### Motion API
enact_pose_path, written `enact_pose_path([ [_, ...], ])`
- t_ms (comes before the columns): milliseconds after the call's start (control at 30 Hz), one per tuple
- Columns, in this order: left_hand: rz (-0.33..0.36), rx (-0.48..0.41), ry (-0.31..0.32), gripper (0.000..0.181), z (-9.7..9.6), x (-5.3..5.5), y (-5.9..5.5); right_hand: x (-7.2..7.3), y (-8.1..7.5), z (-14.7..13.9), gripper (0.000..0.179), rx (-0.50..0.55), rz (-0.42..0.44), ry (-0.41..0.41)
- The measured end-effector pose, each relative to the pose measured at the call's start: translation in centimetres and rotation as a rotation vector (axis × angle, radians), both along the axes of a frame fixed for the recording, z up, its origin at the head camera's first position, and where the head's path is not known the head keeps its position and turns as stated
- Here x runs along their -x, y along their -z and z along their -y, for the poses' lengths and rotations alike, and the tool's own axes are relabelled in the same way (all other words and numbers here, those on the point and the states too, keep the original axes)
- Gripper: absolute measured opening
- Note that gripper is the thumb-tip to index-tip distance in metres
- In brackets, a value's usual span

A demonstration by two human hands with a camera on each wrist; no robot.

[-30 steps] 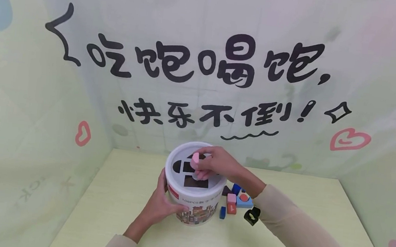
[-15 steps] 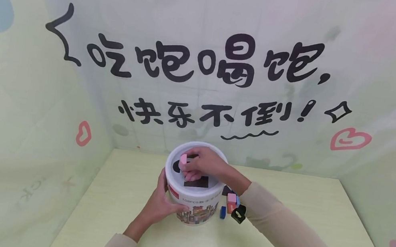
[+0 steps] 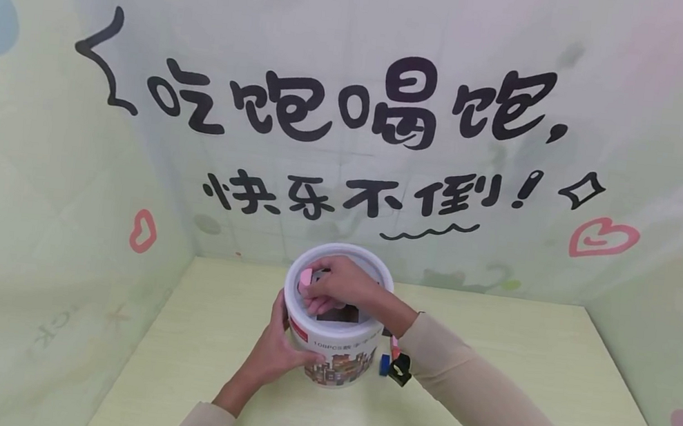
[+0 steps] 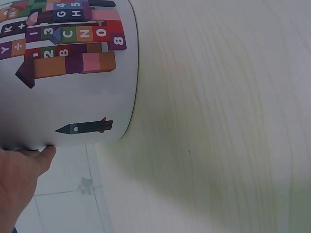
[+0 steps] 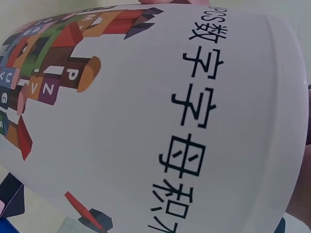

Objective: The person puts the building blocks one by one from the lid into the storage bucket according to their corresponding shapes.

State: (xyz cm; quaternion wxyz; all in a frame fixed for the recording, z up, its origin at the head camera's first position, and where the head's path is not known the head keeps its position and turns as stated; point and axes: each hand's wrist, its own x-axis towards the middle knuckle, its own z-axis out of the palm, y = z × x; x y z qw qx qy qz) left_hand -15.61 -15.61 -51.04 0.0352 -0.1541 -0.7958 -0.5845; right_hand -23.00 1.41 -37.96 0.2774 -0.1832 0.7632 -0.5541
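Note:
A white lidded bucket printed with colourful letter blocks stands on the table. My left hand grips its left side, thumb across the front; in the left wrist view, part of that hand shows at the bucket's edge. Over the lid, my right hand pinches a pink block at the left-hand cutout, which the block and fingers cover. Whether the block has entered the cutout I cannot tell. A dark rectangular cutout shows below the right hand.
Right of the bucket lies a small blue block, with other blocks mostly hidden behind the right wrist and its black strap. A dark block shows in the right wrist view. A printed cloth wall stands behind the table.
My right hand has moved left across the lid with the pink block, from near the middle to the left cutout. The left hand and bucket have stayed put.

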Motion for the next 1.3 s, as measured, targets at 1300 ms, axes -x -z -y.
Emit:
enact_pose_path([
  [1300,-0.035,-0.038,0.017,0.132,-0.2,0.4,0.4,2.4,-2.5,-10.5,0.049,-0.044,0.036,0.261],
])
